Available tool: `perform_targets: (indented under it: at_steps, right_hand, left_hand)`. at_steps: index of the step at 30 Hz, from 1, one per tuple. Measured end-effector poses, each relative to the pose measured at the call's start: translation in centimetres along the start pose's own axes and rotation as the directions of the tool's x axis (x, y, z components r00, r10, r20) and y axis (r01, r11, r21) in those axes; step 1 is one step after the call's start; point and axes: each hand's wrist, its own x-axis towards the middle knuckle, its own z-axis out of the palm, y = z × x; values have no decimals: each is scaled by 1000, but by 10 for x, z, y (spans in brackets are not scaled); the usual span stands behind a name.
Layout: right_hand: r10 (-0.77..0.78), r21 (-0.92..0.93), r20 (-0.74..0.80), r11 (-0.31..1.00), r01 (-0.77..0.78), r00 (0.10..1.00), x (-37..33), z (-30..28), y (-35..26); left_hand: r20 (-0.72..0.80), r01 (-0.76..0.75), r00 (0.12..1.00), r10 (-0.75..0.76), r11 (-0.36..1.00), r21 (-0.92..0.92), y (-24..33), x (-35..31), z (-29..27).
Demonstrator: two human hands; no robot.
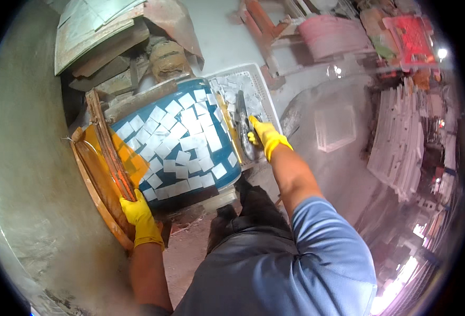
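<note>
My left hand, in a yellow rubber glove, is closed round the near end of long brown wooden strips. These lie along the left edge of a blue board strewn with several small white square tiles. My right hand, gloved the same way, is at the board's right side with its fingers curled. Right beside those fingers lies a long dark-grey tool; what the fingers grip is hidden. Beyond it, a white perforated crate contains more tile pieces.
An orange curved basin is left of the board. Stacked boards and a brown bundle stand behind it. To the right are a pale square panel on the floor, stacked white trays and a red crate.
</note>
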Motion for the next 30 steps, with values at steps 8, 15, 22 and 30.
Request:
perform_targets:
  at_steps: [8, 15, 22, 30]
  right_hand:
    - [-182, 315, -36, 931, 184, 983, -46, -69, 85]
    - [-564, -203, -106, 819, 537, 819, -175, -75, -57]
    - [-887, 280, 45, 453, 847, 459, -242, 54, -248]
    - [-750, 731, 544, 644, 226, 376, -298, 334, -482]
  left_hand:
    - [43, 61, 997, -61, 998, -9, 17, -3, -18]
    - [10, 48, 999, -47, 996, -73, 7, -5, -18]
    - [8, 90, 996, -90, 995, 52, 1, 2, -14]
    - [7, 109, 994, -109, 994, -6, 5, 1, -29]
